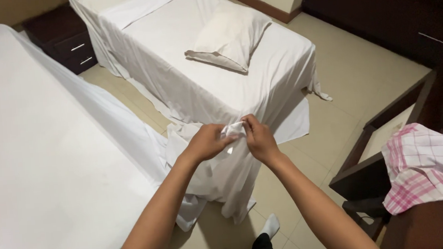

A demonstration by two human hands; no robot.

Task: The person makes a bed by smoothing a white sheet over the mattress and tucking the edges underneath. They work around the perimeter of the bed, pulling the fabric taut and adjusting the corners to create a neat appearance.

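My left hand (207,141) and my right hand (258,139) are together in the middle of the head view, both pinching a bunched edge of a white sheet (220,177). The sheet hangs down from my fingers to the tiled floor between two beds. Beyond my hands stands a single bed (186,74) covered in white, with a white pillow (230,34) lying on it. A larger white-covered bed (39,154) fills the left side.
A dark nightstand (64,39) stands between the beds at the back. On the right is a dark wooden chair (377,159) and a pink-and-white checked cloth (430,171) on a dark surface. Dark cabinets (402,5) line the far right wall. My socked foot (269,226) is on the tiles.
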